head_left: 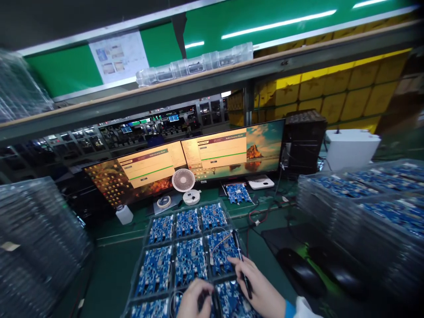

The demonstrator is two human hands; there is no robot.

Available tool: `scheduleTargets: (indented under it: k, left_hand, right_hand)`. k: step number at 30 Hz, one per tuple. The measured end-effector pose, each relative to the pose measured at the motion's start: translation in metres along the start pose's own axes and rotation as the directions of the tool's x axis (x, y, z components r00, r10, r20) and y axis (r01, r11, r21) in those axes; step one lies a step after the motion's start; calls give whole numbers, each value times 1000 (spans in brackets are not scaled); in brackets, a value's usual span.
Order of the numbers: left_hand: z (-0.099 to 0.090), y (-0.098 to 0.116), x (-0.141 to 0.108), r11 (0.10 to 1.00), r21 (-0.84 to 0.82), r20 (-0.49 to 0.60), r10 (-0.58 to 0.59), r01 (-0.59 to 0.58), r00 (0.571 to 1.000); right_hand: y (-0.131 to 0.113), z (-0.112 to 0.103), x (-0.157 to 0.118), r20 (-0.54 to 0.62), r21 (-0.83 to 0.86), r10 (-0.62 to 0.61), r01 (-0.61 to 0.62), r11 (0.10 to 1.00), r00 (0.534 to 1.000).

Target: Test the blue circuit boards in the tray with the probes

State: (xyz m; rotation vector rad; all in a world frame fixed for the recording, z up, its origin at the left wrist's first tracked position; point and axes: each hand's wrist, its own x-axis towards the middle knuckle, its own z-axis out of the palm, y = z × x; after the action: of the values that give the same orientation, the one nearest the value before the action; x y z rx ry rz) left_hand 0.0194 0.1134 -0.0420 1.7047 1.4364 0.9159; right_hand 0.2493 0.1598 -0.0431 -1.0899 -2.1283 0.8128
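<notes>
A black pen (236,243) slants through my right hand (257,285), which is closed around it. The index fingertip of that hand rests over a blue circuit board (219,252) in the right column of a clear divided tray (174,243). A thin wire with a pale connector (212,259) lies across this board. My left hand (194,301) is at the tray's near middle, its fingers curled toward the thumb. A dark patch shows between them; what it holds, if anything, I cannot make out. Several more blue boards (190,258) fill the other compartments.
Stacked clear trays stand at left (36,234) and right (374,203). Two lit monitors (228,152) face me behind a small fan (183,180). Two black mice (300,269) sit on a dark pad at right. Loose cables (261,218) run beside the tray. A shelf (198,81) crosses above.
</notes>
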Motion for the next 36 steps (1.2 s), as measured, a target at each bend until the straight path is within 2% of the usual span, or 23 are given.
scheduleTargets:
  k: [2, 4, 7, 9, 11, 15, 19, 23, 26, 31, 36]
  left_hand:
    - [-1, 12, 20, 990, 135, -80, -33, 43, 996]
    - [4, 19, 43, 965, 254, -93, -44, 66, 995]
    - [16, 18, 71, 904, 416, -77, -68, 94, 995]
    - [20, 16, 83, 872, 477, -67, -89, 110, 994]
    - [18, 15, 89, 883, 456, -35, -109, 113, 993]
    - [-10, 23, 91, 933, 351, 37, -100, 81, 994]
    - [-48, 24, 89, 916, 400, 77, 15, -45, 997]
    - [-76, 13, 89, 893, 449, 49, 2, -24, 999]
    - [-88, 3, 90, 876, 482, 33, -14, -3, 999]
    - [-95, -8, 96, 850, 526, 40, -17, -6, 999]
    - [-101, -20, 120, 779, 627, 15, -31, 15, 999]
  right_hand:
    - [4, -1, -3, -31, -104, 21, -24, 994, 999]
    - [7, -3, -4, -81, -144, 87, -98, 985, 993]
    - [9, -7, -6, -83, -103, 182, -190, 976, 980]
    - [10, -9, -8, -45, -57, 184, -186, 981, 982]
    - [11, -11, -8, -23, -20, 156, -156, 987, 988]
    - [15, -12, -7, -55, 0, 97, -97, 995, 994]
    - [19, -11, -2, -84, -19, 56, -58, 998, 995]
    - [16, -12, 1, -142, -38, -42, 37, 999, 989]
    - [13, -11, 4, -166, -56, -93, 85, 995, 982]
    - [12, -8, 9, -178, -75, -141, 130, 989, 974]
    - [13, -6, 14, -177, -80, -141, 128, 989, 974]
